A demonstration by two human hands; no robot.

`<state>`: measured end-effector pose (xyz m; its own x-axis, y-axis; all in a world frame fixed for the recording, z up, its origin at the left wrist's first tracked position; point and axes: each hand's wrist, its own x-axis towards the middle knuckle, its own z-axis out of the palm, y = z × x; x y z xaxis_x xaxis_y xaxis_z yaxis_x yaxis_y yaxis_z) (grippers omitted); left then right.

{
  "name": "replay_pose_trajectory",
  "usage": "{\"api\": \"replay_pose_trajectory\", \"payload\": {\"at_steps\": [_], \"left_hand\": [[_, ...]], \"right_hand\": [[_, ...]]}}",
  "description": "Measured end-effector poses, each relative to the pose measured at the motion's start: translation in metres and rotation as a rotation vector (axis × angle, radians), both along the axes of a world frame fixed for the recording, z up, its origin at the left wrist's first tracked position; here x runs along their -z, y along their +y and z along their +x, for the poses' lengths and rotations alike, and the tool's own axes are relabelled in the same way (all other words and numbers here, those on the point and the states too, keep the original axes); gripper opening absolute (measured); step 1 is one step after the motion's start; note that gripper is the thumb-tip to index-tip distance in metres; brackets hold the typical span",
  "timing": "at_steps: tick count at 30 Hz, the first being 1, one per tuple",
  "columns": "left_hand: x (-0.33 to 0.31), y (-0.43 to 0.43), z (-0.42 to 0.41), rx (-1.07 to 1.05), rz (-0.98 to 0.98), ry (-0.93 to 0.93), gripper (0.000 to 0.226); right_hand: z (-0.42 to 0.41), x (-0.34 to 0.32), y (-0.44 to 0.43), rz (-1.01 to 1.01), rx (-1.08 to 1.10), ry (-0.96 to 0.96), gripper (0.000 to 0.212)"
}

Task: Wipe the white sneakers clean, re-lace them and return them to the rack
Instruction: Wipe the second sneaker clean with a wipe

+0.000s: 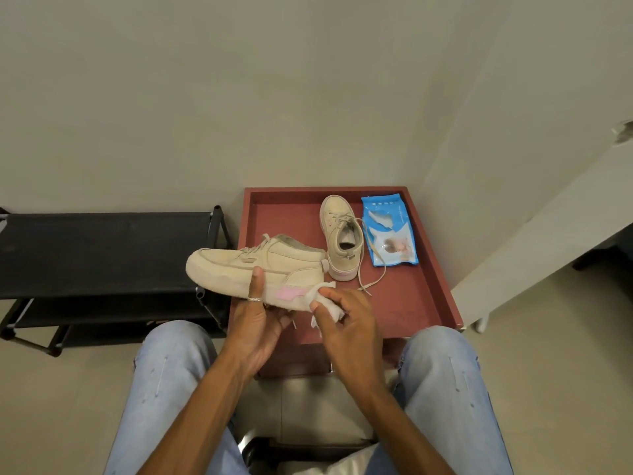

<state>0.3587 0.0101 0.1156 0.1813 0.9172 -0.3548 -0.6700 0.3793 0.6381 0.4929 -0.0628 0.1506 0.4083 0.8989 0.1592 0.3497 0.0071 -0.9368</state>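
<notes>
My left hand (pixel 255 320) grips an off-white sneaker (pixel 239 265) from below, thumb up on its side, toe pointing left, sole toward me. A pink patch shows on the sole's side near the heel. My right hand (pixel 346 320) pinches a crumpled white wipe (pixel 323 298) against the sole by the heel. The second sneaker (pixel 340 234) stands on the red tray table (pixel 424 296), toe pointing away, with a loose lace (pixel 371 279) trailing toward me. The black shoe rack (pixel 102 252) stands at the left, its top shelf bare.
A blue pack of wet wipes (pixel 390 231) lies on the tray to the right of the second sneaker. Walls close in behind and at the right. My knees in light jeans flank the tray's near edge.
</notes>
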Motion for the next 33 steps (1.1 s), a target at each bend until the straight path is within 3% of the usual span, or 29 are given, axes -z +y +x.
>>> {"api": "replay_pose_trajectory", "payload": {"at_steps": [3, 5, 8, 13, 16, 20, 24, 29, 33], "left_hand": [[-0.004, -0.003, 0.0, -0.017, -0.042, -0.074, 0.1], [-0.004, -0.002, 0.0, -0.027, -0.061, -0.091, 0.101], [-0.005, -0.003, 0.0, -0.014, -0.054, -0.081, 0.097], [-0.02, -0.015, 0.008, 0.038, -0.074, -0.102, 0.051], [-0.027, -0.021, 0.015, 0.055, -0.055, -0.063, 0.038], [-0.027, -0.022, 0.014, 0.022, -0.057, -0.057, 0.038], [-0.015, -0.012, 0.004, -0.053, -0.095, -0.047, 0.067], [-0.016, -0.008, 0.001, -0.057, -0.103, -0.064, 0.073], [-0.01, -0.005, -0.002, -0.035, -0.122, -0.095, 0.085]], "right_hand": [[-0.012, 0.003, -0.005, 0.199, -0.01, -0.261, 0.021], [-0.013, 0.006, -0.002, 0.246, -0.014, -0.314, 0.019], [-0.005, 0.007, 0.006, 0.238, 0.047, -0.255, 0.018], [0.009, -0.008, 0.012, 0.167, 0.097, -0.035, 0.022], [0.006, -0.014, 0.008, 0.152, 0.12, 0.064, 0.029], [-0.004, -0.011, -0.001, 0.125, 0.081, -0.004, 0.021], [-0.016, -0.003, -0.015, 0.177, 0.014, -0.224, 0.021], [-0.021, 0.001, -0.017, 0.133, -0.013, -0.174, 0.019], [-0.01, -0.006, -0.009, 0.078, 0.054, -0.006, 0.018]]}}
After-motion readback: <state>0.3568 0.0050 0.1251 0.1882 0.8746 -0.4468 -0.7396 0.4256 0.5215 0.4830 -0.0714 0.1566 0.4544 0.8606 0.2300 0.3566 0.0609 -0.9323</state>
